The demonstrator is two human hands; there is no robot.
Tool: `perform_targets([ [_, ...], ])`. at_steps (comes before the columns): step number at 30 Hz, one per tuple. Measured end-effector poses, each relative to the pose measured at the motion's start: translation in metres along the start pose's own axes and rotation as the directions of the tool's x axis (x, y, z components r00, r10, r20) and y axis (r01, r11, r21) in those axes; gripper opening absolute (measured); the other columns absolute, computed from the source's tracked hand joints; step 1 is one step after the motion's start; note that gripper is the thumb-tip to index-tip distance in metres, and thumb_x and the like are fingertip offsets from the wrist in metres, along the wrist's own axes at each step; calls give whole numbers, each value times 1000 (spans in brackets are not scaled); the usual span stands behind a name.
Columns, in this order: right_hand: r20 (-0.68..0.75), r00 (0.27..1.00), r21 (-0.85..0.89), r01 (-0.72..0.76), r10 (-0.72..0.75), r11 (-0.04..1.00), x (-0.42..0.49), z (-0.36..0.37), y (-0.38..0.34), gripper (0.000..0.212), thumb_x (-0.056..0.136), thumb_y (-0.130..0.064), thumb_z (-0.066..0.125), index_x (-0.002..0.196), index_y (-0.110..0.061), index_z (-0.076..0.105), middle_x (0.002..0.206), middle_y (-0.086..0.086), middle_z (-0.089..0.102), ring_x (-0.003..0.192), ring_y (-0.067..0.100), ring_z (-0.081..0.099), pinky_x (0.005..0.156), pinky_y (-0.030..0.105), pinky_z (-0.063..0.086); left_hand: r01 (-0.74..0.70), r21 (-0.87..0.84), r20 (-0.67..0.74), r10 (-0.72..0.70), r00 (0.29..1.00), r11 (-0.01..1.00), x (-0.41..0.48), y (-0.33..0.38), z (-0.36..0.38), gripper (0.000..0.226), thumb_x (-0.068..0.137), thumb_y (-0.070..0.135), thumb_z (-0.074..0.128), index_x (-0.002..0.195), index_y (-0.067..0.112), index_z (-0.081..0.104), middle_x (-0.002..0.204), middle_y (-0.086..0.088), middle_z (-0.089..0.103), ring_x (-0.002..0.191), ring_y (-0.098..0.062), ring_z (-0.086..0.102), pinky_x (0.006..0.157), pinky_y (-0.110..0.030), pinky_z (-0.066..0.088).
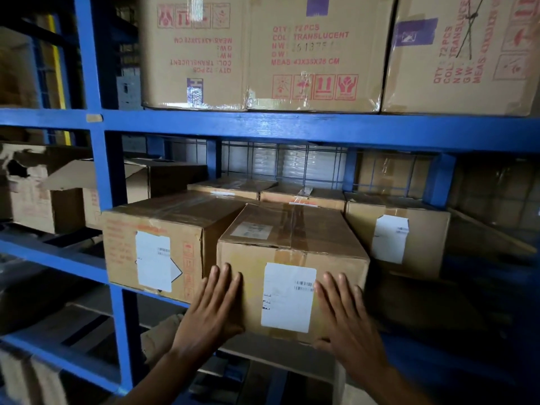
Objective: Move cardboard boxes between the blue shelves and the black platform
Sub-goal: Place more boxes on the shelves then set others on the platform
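Nearest the camera, the left hand (214,305) and the right hand (344,314) both lie flat with straight, slightly spread fingers on the front face of a cardboard box (292,252); neither hand curls round anything. The left palm covers that face's lower left corner and the right palm its lower right corner. Between the two hands, a white label (287,298) with a small barcode is stuck to the same face. The box sits on the middle level of the blue shelves (292,127), turned a little askew. Its front stands nearer the camera than the fronts of the boxes on either side of it. Just to the left of the cardboard box, close against its side, stands a taped carton (155,244) with faded red print and its own white sticker. To the right of the cardboard box and set further back is a third carton (403,238), also with a white sticker. Behind the cardboard box lie two lower cartons (233,185), and behind those a wire mesh panel (280,165) closes the back of the bay. Far to the left of it, past a blue upright (99,171), an open box (87,185) has its flaps raised. Above the cardboard box, over the blue crossbeam, large cartons (263,54) printed in red fill the upper level.
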State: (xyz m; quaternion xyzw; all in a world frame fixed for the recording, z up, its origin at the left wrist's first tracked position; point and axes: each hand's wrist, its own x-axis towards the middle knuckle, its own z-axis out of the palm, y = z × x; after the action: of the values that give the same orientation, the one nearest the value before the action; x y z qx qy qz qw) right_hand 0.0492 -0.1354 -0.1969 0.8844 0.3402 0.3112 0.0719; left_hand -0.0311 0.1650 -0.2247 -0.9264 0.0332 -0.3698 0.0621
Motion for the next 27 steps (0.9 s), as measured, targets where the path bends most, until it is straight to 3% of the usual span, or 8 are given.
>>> perform_targets([
  [2, 4, 1000, -13, 30, -30, 999, 8, 14, -6, 136, 50, -74, 79, 154, -8, 21, 161, 18, 15, 148, 42, 12, 117, 56, 11, 31, 5, 2, -31, 1000, 1000, 2, -8, 9, 115, 74, 68, 60, 156, 5, 11, 163, -21, 4, 150, -37, 7, 122, -42, -1],
  [5, 3, 999, -26, 44, -44, 999, 27, 24, -20, 137, 50, -73, 78, 155, -10, 18, 162, 15, 15, 147, 39, 16, 118, 54, 11, 72, 28, -14, -71, 997, 997, 13, -20, 14, 103, 81, 61, 49, 156, 3, 9, 163, -20, 5, 151, -32, 4, 122, -39, 2],
  [8, -26, 999, -67, 37, -39, 997, 38, 38, -21, 136, 53, -81, 71, 155, -10, 17, 162, 15, 12, 148, 39, 13, 119, 54, 8, 93, -19, 35, -92, 995, 996, 19, -27, 22, 122, 68, 49, 80, 156, 4, 8, 163, -19, 6, 151, -29, 3, 120, -37, 4],
  [10, -33, 999, -97, 36, -39, 995, 41, 45, -19, 134, 55, -84, 66, 155, -10, 18, 162, 15, 12, 148, 39, 12, 119, 53, 5, 104, -31, 67, -102, 993, 994, 21, -28, 26, 128, 64, 46, 85, 157, 5, 8, 164, -19, 4, 151, -28, 2, 121, -35, 3],
  [13, -17, 999, -115, 28, -30, 993, 40, 47, -19, 131, 60, -86, 59, 155, -9, 16, 162, 16, 11, 148, 39, 12, 119, 53, 5, 98, -28, 76, -95, 993, 995, 22, -31, 26, 119, 72, 45, 80, 157, 6, 6, 164, -19, 4, 152, -28, 3, 120, -37, 7],
  [16, -15, 1000, -108, 16, -18, 994, 40, 42, -21, 127, 64, -85, 57, 155, -7, 15, 163, 16, 10, 149, 39, 10, 119, 53, 4, 74, 28, 70, -76, 995, 997, 22, -30, 21, 98, 83, 48, 58, 156, 3, 9, 163, -21, 5, 151, -30, 6, 120, -39, 10],
  [20, -40, 999, -64, -2, -1, 998, 37, 31, -28, 126, 64, -79, 65, 155, -6, 16, 162, 17, 10, 149, 39, 10, 119, 54, 7, 85, 31, 131, -89, 987, 996, 19, -28, 16, 118, 72, 50, 80, 156, 3, 11, 163, -20, 6, 151, -31, 9, 117, -43, 15],
  [27, 43, 996, 114, -77, 73, 990, 6, 15, -56, 132, 50, -77, 72, 150, -1, 30, 158, 21, 23, 144, 43, 23, 115, 56, 18, 54, 66, 168, -65, 984, 996, -26, -40, -8, 117, 72, 65, 69, 156, 5, 13, 165, -15, 5, 151, -30, 14, 117, -46, 17],
])
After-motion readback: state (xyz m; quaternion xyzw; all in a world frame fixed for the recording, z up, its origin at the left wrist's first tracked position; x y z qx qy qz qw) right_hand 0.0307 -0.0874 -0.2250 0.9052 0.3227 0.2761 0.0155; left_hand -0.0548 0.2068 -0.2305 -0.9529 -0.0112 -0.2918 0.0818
